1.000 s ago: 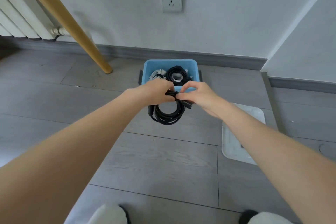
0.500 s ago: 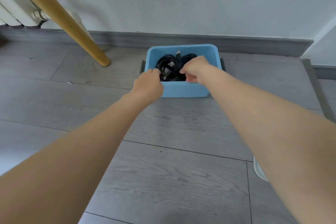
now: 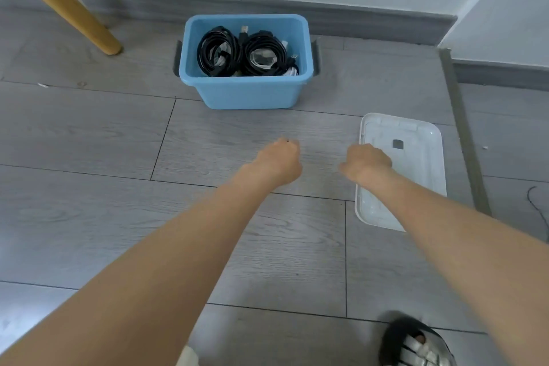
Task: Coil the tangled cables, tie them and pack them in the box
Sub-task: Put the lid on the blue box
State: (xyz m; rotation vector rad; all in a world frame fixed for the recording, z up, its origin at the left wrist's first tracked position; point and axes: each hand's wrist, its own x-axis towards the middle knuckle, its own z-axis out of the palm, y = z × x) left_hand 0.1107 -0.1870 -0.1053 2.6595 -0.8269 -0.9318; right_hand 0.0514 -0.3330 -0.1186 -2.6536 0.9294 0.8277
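The blue plastic box (image 3: 246, 95) stands on the floor near the wall. Inside it lie two black coiled cables side by side, one on the left (image 3: 218, 52) and one on the right (image 3: 264, 53), with white cable (image 3: 292, 70) showing under them. My left hand (image 3: 277, 162) hovers over the floor in front of the box, fingers loosely curled downward and holding nothing. My right hand (image 3: 367, 162) hangs the same way at the left edge of the white lid (image 3: 416, 163), also empty. Neither hand touches the box.
The white lid lies upside down on the grey floor, right of the box. A wooden leg (image 3: 68, 6) slants down at the far left. A metal threshold strip (image 3: 463, 140) runs along the right. My slippered foot (image 3: 416, 342) is at the bottom right.
Both hands carried the black coil to the box, set it inside and let go. They have since drawn back toward me, empty, and the view has tilted down.
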